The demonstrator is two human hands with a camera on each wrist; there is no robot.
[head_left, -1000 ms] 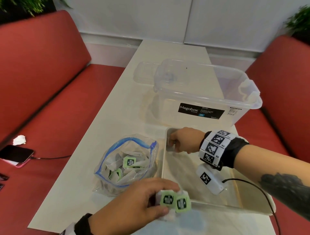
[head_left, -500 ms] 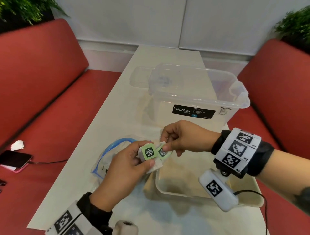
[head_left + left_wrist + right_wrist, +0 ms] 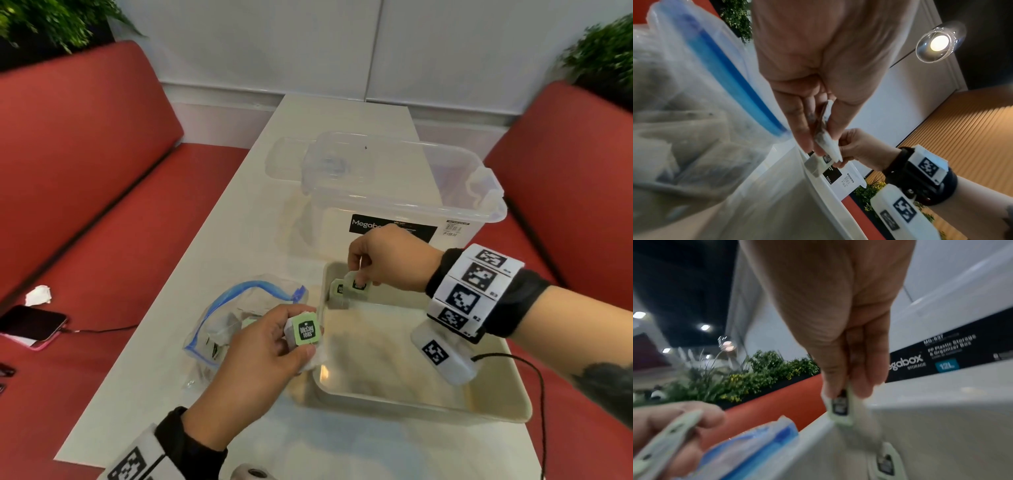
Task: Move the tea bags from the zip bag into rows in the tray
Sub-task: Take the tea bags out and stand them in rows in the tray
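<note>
Two hands are working: the right hand (image 3: 387, 262) is pinching a tea bag (image 3: 358, 286) over the tray's (image 3: 404, 399) far-left corner, beside one already placed (image 3: 337, 291); the left hand (image 3: 260, 356) is gripping more bags (image 3: 305, 330) just left of the tray, by the zip bag (image 3: 239, 318). Next: setting it down alongside.

Below the right hand (image 3: 390, 260) pinching a tea bag (image 3: 358, 286), the tray (image 3: 404, 401) lies open; one placed bag (image 3: 339, 291) and the storage box (image 3: 394, 192) crowd its far corner.

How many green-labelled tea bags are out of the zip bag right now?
3 clearly visible: one standing in the far-left corner of the white plastic tray at, one pinched by the right hand at, one gripped by the left hand at, possibly more stacked beneath it.
</note>
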